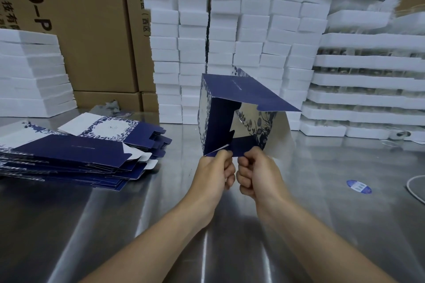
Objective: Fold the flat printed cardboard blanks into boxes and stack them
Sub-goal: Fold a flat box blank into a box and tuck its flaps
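Observation:
A half-formed box point(232, 94), dark blue with white floral print, stands opened up above the steel table point(115, 225), its open end facing me. My left hand point(215, 171) pinches a lower blue flap at the box's near left corner. Beside it, my right hand point(254, 173) grips the bottom flap, fingers curled round its edge. A large blue flap sticks out to the right at the top. A pile of flat printed blanks point(69, 151) lies on the table at the left.
Stacks of white foam blocks point(230, 48) rise behind the box, with more foam trays point(368, 80) at the right and at the far left point(32, 71). Brown cartons point(92, 18) stand behind. A round blue sticker point(358, 186) and a white cable point(414, 188) lie at the right.

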Available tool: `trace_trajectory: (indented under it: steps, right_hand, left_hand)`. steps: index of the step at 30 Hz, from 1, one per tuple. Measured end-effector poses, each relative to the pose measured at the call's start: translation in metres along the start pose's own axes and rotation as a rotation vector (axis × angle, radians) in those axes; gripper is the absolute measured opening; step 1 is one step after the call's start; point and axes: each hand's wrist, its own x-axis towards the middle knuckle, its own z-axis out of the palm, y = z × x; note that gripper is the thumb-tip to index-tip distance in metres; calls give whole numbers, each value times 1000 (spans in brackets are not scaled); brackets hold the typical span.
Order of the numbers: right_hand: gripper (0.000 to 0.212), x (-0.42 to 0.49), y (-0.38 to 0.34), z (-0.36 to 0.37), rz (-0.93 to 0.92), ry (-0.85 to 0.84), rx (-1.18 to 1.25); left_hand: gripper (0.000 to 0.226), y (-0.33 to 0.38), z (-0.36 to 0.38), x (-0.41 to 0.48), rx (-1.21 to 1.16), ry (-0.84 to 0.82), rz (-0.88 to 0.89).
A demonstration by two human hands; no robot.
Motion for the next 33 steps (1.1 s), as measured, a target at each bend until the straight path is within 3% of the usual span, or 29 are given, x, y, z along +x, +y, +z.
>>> trace_trajectory:
  steps: [7, 14, 27, 33]
  right_hand:
    - [40, -2, -1, 2, 40, -45, -19]
    - [38, 0, -3, 2, 9, 113, 23]
    - [27, 6, -7, -9, -11, 213, -89]
    - [35, 5, -6, -10, 11, 151, -131]
  left_hand:
    - [29, -6, 0, 4, -55, -29, -40]
    - [51, -6, 2, 3, -97, -54, -125]
    - [39, -1, -3, 3, -148, -24, -196]
    - [38, -3, -5, 6, -263, -86, -283]
